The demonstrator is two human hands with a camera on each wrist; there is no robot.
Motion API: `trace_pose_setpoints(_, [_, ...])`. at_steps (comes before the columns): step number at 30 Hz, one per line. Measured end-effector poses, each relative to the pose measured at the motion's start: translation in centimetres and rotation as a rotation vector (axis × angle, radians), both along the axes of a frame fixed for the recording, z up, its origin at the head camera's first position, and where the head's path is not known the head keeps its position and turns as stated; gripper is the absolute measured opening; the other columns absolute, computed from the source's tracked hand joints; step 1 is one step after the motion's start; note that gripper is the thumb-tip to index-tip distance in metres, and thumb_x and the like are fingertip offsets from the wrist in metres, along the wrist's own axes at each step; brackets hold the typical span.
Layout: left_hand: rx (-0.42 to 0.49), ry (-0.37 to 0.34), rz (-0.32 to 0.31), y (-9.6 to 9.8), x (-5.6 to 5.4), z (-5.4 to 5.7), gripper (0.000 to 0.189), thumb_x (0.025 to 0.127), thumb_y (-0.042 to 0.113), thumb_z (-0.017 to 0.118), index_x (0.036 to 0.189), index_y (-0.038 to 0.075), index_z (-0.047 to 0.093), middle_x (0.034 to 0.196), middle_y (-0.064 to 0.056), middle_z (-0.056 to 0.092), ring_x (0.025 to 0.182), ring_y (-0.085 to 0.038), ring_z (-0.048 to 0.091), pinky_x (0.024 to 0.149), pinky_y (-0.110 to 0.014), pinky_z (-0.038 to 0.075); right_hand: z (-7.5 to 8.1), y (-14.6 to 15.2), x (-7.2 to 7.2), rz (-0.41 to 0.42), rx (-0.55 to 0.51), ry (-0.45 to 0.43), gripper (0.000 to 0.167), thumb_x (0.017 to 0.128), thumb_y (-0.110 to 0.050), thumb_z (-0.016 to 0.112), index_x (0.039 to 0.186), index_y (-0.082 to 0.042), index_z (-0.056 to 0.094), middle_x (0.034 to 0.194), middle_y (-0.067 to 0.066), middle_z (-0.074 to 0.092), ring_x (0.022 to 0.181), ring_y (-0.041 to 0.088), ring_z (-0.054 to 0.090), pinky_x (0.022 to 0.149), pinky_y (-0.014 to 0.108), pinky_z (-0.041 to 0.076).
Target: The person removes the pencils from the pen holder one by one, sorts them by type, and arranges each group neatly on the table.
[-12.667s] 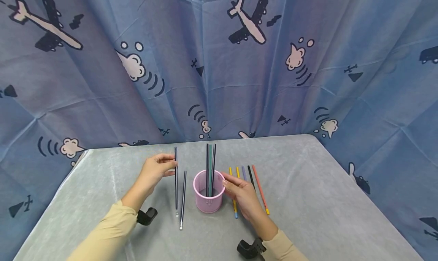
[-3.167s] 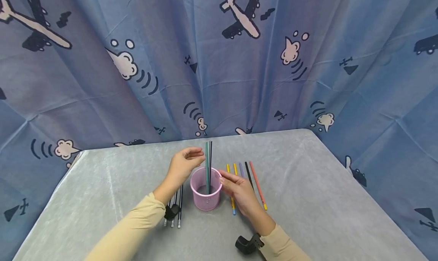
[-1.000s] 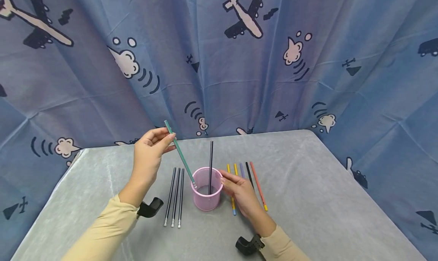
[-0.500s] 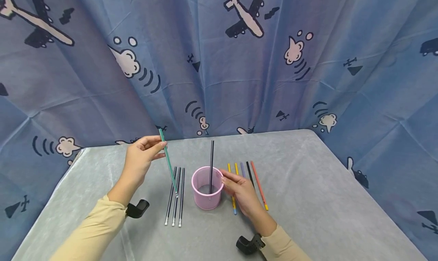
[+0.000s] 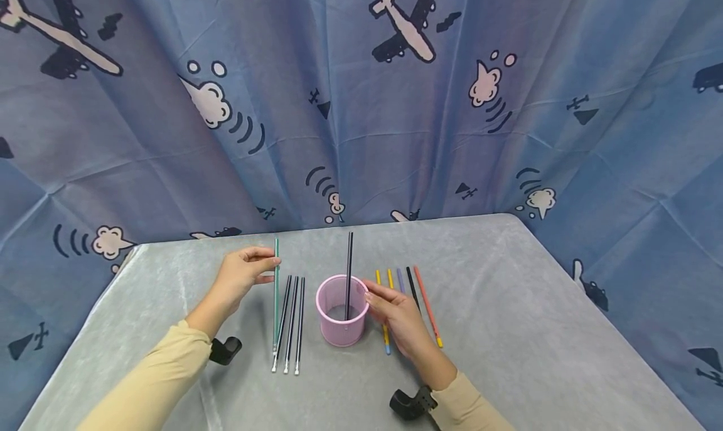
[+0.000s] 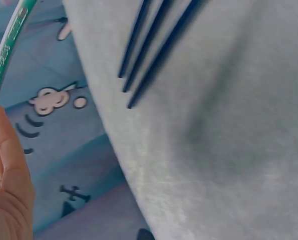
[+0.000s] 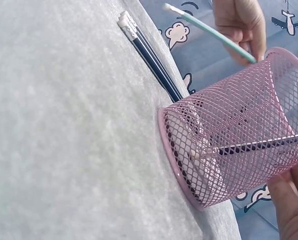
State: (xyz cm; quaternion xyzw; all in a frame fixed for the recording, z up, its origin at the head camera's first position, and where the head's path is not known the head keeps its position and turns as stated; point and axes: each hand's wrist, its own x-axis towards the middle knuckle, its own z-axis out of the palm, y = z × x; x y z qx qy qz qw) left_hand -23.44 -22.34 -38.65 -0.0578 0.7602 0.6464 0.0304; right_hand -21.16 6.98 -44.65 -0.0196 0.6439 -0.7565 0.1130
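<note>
My left hand [image 5: 240, 274] pinches a green pencil [image 5: 276, 305] near its upper end, eraser end pointing toward me. In the right wrist view, that eraser end is raised off the cloth. Just right of it, three dark pencils [image 5: 300, 324] lie side by side with white erasers at the near end. A pink mesh pen holder [image 5: 341, 335] stands upright at mid-table, one dark pencil [image 5: 349, 268] standing in it. Fingers and thumb of my right hand [image 5: 401, 321] hold the holder's right side at the rim.
Right of the holder lies a row of several coloured pencils: yellow, purple, black and an orange-red pencil [image 5: 429, 307], partly hidden by my right hand. A grey cloth covers the table [image 5: 536, 337]. Behind it hangs a blue curtain [image 5: 361, 136] printed with planes.
The green pencil has come out of the holder and moved left and down beside the dark pencils. Earlier, more dark pencils stood in the holder. My right hand has stayed at the rim.
</note>
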Motion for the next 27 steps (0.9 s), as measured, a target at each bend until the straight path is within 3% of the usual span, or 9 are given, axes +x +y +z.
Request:
trace_pose_setpoints(3, [-0.042,-0.039,-0.009,-0.1,-0.4,-0.9,0.035,0.095,0.01,0.066,0.124,-0.009,0.06,0.094,0.003,0.071,0.083,-0.001,0.065,0.081,-0.027,0.063,0.0,0.1,0.0,0.009,0.011,0.006,0.042,0.096,-0.009,0.062,0.136,0.004,0.057,0.139,0.018,0.059,0.118,0.015,0.064,0.096,0.025,0.057])
trace_pose_setpoints(8, [-0.113,-0.112,-0.029,-0.3,-0.5,-2.2,0.036,0.096,0.01,0.064,0.126,-0.01,0.059,0.117,-0.018,0.069,0.086,-0.006,0.066,0.084,-0.031,0.063,-0.1,0.0,-0.1,0.016,0.009,-0.002,0.044,0.096,-0.008,0.062,0.137,0.006,0.055,0.14,0.02,0.058,0.114,0.01,0.065,0.096,0.024,0.057])
trace_pose_setpoints(16, [-0.141,-0.144,-0.034,-0.5,-1.1,-3.9,0.035,0.093,0.006,0.065,0.122,-0.013,0.06,0.106,-0.012,0.07,0.08,-0.005,0.064,0.072,-0.023,0.062,0.0,0.1,-0.1,0.003,0.013,0.01,0.042,0.096,-0.008,0.062,0.136,0.005,0.056,0.139,0.019,0.059,0.117,0.014,0.065,0.097,0.026,0.057])
trace_pose_setpoints(27, [-0.172,-0.186,-0.021,-0.4,-1.5,-4.8,0.03,0.091,0.004,0.066,0.115,-0.015,0.062,0.092,-0.009,0.071,0.071,-0.005,0.063,0.064,-0.022,0.061,0.1,-0.1,0.1,0.003,-0.015,-0.01,0.044,0.095,-0.005,0.061,0.137,0.009,0.053,0.139,0.021,0.058,0.105,0.002,0.067,0.09,0.018,0.057])
